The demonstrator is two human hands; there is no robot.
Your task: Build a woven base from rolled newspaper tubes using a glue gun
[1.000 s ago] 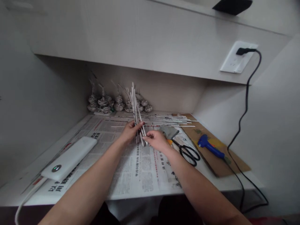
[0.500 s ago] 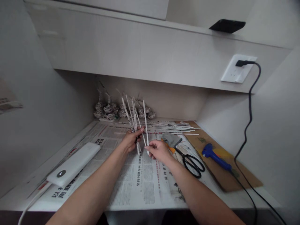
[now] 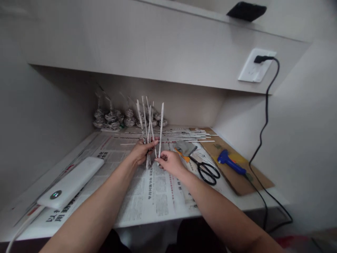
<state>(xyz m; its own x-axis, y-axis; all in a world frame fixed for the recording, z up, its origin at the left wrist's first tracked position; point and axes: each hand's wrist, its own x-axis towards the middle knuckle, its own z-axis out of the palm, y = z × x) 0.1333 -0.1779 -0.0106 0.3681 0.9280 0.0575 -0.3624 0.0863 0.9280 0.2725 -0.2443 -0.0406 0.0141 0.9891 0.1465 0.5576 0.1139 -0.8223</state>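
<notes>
My left hand (image 3: 143, 150) is closed around a bundle of thin rolled-paper sticks (image 3: 144, 121), which fan upward from the fist. Their lower ends poke out below it. Between the fingertips of my right hand (image 3: 170, 161), another paper stick (image 3: 161, 126) is pinched near its bottom end and stands almost upright. The lower end of one bundle stick also reaches those fingertips; whether they grip it too I cannot make out. Both hands hover over the newspaper (image 3: 137, 196). More paper sticks (image 3: 184, 135) lie loosely across it behind the hands.
Black-handled scissors (image 3: 207, 172) and a grey cloth-like piece (image 3: 185, 148) lie right of my hands. Beyond them, a blue glue gun (image 3: 231, 163) rests on cardboard (image 3: 242, 186). A white power bank (image 3: 72, 182) is at left. Several woven gourd shapes (image 3: 112, 119) stand at the back under an overhanging panel (image 3: 118, 45).
The view has shifted, so the whole scene sits further left and higher. The right-hand stick's lower end has come closer to the bundle. Both hands keep their hold.
</notes>
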